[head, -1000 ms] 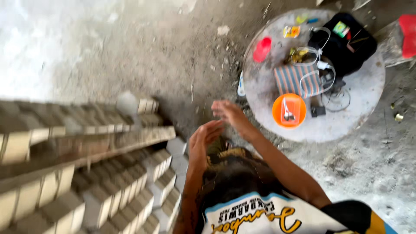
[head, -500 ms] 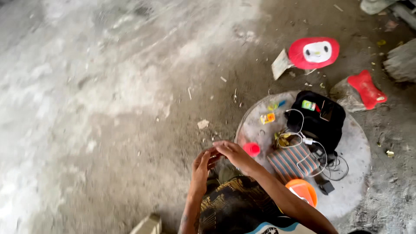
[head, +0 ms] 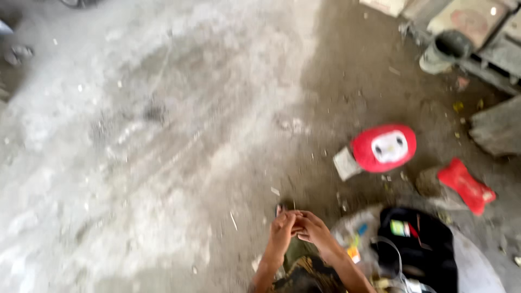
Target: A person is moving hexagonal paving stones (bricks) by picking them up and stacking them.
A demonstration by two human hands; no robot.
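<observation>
My left hand [head: 282, 232] and my right hand [head: 313, 229] meet at the bottom centre of the head view, fingertips pressed together over the dusty concrete floor. Blur hides whether anything small sits between the fingers. Both forearms rise from the bottom edge above my patterned clothing [head: 304, 274]. Just right of my right hand is a round grey slab [head: 480, 266] carrying a black bag [head: 418, 249], cables and small coloured bits [head: 354, 250].
A red rounded object with a white patch [head: 382, 146] lies on the floor beyond the slab, next to a red packet [head: 465, 186]. A grey pipe-like piece [head: 446, 51] and concrete blocks [head: 496, 127] sit at the top right. Pale dusty floor [head: 152, 141] spreads left.
The view has swung away from the stacked bricks, which have left the frame, and towards open floor. My hands have stayed together in front of me, drawing closer fingertip to fingertip.
</observation>
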